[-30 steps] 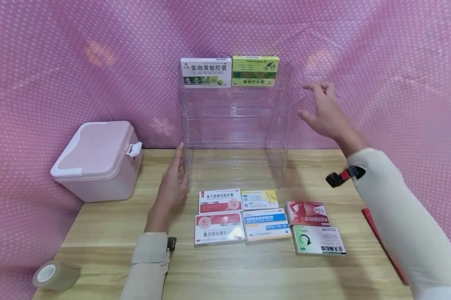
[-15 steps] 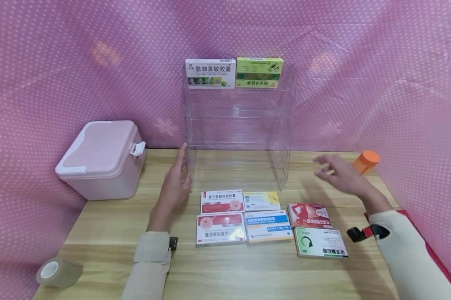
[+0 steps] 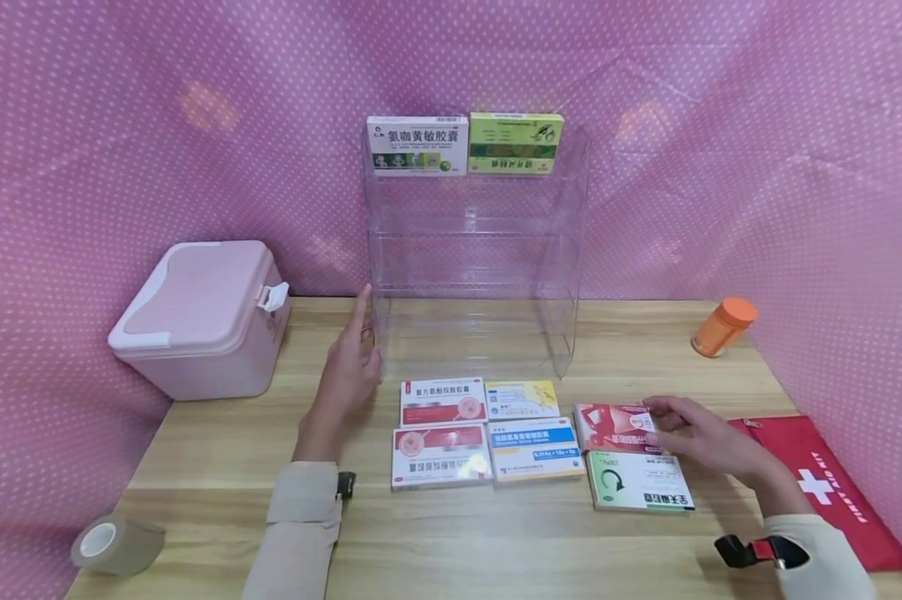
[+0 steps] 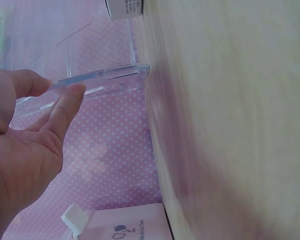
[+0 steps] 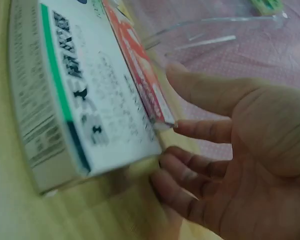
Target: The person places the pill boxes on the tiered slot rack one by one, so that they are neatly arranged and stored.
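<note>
Your right hand came down to the red medicine box on the worktop, fingers apart, so the box seemed within grasp but unheld; your left hand pinched the clear display rack.

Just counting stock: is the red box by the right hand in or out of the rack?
Out: the red box lies flat on the table, apart from the clear rack, by the right hand.

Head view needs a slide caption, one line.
Left hand gripping the clear rack, right hand at the red box, five other boxes on the table.
</note>
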A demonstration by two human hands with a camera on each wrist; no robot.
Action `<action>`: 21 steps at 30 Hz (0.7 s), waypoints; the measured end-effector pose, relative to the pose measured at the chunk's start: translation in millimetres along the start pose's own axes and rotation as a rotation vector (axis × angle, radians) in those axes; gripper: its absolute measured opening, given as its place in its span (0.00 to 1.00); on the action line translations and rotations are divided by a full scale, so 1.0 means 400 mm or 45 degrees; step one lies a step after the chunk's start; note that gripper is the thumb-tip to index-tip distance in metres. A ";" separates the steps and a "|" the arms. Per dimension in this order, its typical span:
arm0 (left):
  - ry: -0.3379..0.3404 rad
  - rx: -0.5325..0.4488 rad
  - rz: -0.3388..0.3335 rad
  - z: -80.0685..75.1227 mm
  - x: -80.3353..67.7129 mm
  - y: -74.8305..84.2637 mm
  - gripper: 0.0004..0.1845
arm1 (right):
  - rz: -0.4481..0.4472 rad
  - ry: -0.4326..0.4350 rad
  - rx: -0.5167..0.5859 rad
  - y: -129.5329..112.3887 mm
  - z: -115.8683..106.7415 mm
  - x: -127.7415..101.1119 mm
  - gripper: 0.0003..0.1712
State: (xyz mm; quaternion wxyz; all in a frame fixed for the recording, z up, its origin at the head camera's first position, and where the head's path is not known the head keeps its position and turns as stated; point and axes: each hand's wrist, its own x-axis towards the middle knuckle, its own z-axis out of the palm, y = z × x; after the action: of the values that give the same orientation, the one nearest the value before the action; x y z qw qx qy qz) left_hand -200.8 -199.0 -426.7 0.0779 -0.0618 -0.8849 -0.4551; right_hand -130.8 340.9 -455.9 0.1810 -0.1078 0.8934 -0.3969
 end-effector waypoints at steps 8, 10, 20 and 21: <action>0.000 0.014 -0.012 0.001 0.000 -0.002 0.58 | -0.025 0.037 0.050 0.022 0.019 -0.019 0.50; 0.000 0.012 -0.011 0.001 0.000 -0.003 0.58 | -0.030 0.038 0.052 0.024 0.024 -0.017 0.51; 0.001 0.017 -0.019 0.003 0.002 -0.004 0.59 | -0.025 0.066 0.071 0.033 0.034 -0.011 0.47; -0.001 0.019 -0.021 0.002 0.001 -0.004 0.58 | -0.033 0.076 0.075 0.034 0.035 -0.011 0.46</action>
State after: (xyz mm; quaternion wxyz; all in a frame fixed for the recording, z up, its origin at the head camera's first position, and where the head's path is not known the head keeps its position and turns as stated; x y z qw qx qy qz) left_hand -201.8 -199.3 -428.5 0.0742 -0.0542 -0.8887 -0.4492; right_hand -121.8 341.9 -473.8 0.1522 -0.1021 0.8848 -0.4285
